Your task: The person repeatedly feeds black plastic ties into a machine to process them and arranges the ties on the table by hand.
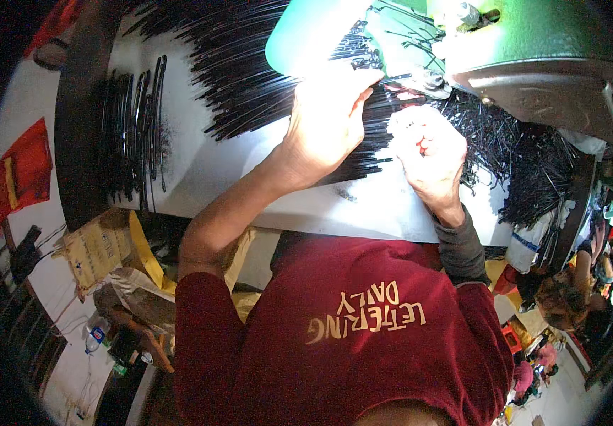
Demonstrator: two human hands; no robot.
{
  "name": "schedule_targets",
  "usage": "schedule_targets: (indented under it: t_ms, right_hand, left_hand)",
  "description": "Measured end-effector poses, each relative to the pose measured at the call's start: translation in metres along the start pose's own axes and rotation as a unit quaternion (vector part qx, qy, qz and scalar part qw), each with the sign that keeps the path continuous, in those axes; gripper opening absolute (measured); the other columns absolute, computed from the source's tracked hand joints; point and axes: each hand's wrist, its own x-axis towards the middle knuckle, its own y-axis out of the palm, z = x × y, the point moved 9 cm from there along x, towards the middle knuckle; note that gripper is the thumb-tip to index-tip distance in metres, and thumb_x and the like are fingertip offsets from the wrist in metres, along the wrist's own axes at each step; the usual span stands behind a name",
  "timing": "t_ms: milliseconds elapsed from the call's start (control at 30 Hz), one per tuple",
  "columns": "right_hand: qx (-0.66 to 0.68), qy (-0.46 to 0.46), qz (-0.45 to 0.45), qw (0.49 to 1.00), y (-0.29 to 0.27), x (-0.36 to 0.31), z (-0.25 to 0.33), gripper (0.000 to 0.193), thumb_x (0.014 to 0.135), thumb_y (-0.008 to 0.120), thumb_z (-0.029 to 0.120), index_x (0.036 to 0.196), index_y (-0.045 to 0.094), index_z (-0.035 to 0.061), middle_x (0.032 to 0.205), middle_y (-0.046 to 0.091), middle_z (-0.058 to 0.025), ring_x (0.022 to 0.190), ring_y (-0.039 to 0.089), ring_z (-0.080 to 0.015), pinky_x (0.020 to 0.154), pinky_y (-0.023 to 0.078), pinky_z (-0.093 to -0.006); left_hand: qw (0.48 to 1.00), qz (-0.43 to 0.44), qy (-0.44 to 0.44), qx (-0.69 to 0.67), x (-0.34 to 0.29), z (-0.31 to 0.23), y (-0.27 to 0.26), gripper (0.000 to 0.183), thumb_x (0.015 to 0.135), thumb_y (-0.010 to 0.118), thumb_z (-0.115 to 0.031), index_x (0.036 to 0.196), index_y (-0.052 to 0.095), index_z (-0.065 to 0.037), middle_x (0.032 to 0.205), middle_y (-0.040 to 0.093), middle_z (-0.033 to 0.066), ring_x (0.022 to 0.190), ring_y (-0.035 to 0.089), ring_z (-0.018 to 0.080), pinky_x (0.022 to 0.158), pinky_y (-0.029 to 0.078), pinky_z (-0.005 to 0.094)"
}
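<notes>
Hands (pixel 326 117) over black rods (pixel 246 78) — green machine (pixel 562 32) near.

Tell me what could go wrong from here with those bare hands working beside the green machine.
Bare fingers might get pinched: the left hand and right hand both appear close to the green machine. The tangled black pieces beside the right hand could snag or scratch it. The left-side rods, ending near the table's front edge, might get knocked off.

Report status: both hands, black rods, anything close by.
Left hand at black rods. Right hand curled, grip unclear in glare. Green machine beyond right hand.
</notes>
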Motion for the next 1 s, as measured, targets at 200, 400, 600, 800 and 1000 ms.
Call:
schedule_targets:
  t_ms: [200, 400, 600, 800, 1000]
  right_hand:
    - [-0.022, -0.036, -0.041, 0.998, -0.014, 0.008, -0.002, 0.001, 0.081, 0.06, -0.002, 0.081, 0.06, -0.0026, 0.078, 0.062, -0.0068, 0.063, 0.059, -0.0073, 0.052, 0.046, -0.0199]
    - [-0.047, -0.064, -0.059, 0.995, -0.013, 0.01, -0.007, 0.01, 0.081, 0.061, 0.0, 0.091, 0.062, -0.0009, 0.067, 0.055, 0.0012, 0.05, 0.041, 0.0007, 0.043, 0.032, -0.0171]
    - [0.002, -0.037, -0.079, 0.996, -0.024, 0.008, -0.007, 0.009, 0.084, 0.059, 0.003, 0.093, 0.062, -0.0003, 0.064, 0.052, 0.0026, 0.05, 0.043, -0.0004, 0.044, 0.034, -0.0173]
    - [0.212, 0.115, -0.122, 0.963, -0.039, 0.003, -0.042, 0.012, 0.088, 0.058, 0.01, 0.096, 0.06, 0.0008, 0.062, 0.051, 0.0016, 0.047, 0.042, -0.0024, 0.042, 0.032, -0.0177]
    - [0.2, 0.113, -0.139, 0.963, -0.041, 0.007, -0.045, 0.013, 0.09, 0.055, 0.01, 0.097, 0.059, -0.0001, 0.06, 0.047, 0.0018, 0.046, 0.038, -0.0025, 0.04, 0.029, -0.0183]
  left_hand:
    - [0.996, -0.026, 0.044, 0.073, 0.002, -0.01, 0.0, 0.036, 0.076, 0.06, 0.007, 0.109, 0.061, -0.005, 0.093, 0.062, 0.0113, 0.081, 0.059, 0.0251, 0.075, 0.045, 0.0326]
    - [0.998, 0.027, -0.014, -0.051, 0.006, 0.006, 0.011, 0.041, 0.074, 0.053, 0.012, 0.112, 0.058, 0.0, 0.084, 0.058, 0.0135, 0.068, 0.056, 0.0253, 0.061, 0.045, 0.0303]
    - [0.997, 0.056, 0.048, 0.004, 0.012, -0.018, 0.018, 0.048, 0.068, 0.054, 0.005, 0.116, 0.051, 0.005, 0.084, 0.053, 0.0173, 0.068, 0.051, 0.0272, 0.062, 0.042, 0.0357]
    - [0.992, 0.025, 0.115, -0.042, 0.028, -0.032, 0.032, 0.042, 0.065, 0.056, -0.002, 0.106, 0.049, 0.005, 0.081, 0.049, 0.0157, 0.07, 0.05, 0.0305, 0.061, 0.042, 0.0382]
    - [0.996, -0.001, 0.074, -0.042, 0.035, -0.031, 0.03, 0.032, 0.066, 0.054, 0.0, 0.098, 0.049, 0.0, 0.075, 0.048, 0.0129, 0.066, 0.05, 0.0299, 0.06, 0.042, 0.0381]
